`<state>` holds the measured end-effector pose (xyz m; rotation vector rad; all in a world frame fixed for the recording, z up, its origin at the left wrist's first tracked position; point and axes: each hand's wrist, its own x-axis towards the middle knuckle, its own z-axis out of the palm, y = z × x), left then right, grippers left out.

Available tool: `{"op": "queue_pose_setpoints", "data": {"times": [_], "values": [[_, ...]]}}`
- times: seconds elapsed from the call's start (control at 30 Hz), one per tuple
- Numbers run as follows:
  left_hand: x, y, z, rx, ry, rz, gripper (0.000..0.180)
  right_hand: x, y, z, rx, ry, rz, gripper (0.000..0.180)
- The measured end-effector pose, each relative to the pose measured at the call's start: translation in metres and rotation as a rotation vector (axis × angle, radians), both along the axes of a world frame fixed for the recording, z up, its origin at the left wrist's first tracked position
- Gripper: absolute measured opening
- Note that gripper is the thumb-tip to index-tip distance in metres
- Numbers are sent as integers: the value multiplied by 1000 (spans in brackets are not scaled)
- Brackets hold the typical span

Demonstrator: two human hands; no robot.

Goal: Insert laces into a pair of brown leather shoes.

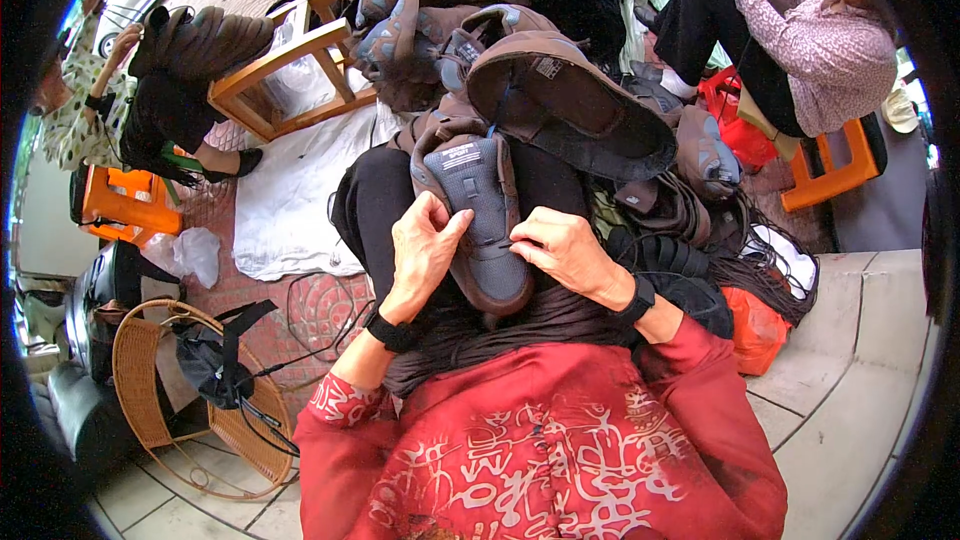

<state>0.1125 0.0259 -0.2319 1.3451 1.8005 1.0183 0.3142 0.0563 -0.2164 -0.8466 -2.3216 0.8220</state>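
Red patterned sleeves lowest; your left hand (pixel 425 245) and right hand (pixel 562 248) each hold a closed grip on the brown-grey mesh shoe upper (pixel 480 225), centre frame, soft brown pile (pixel 560 100) at 12 o'clock.

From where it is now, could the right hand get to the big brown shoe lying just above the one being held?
Probably yes. The right hand rests on the grey-topped shoe, and the big brown shoe lies open just above it, on top of the pile, nothing between. The hand would have to let go first.

Both hands, left hand (pixel 422 245) and right hand (pixel 565 250), on a brown-grey shoe (pixel 482 215).
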Motion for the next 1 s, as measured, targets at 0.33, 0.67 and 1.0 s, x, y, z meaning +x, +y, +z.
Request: {"op": "queue_pose_setpoints", "data": {"times": [0.33,0.67,1.0], "values": [[-14,-13,-4,-59,-467,-2,16,-9,-1,3,41,19,-17,6],[-3,-29,0,-210,-470,-54,13,-22,2,8,163,-71,-1,7],[-3,-27,-3,-212,-435,-59,16,-25,8,7,34,-100,40,8]]}}
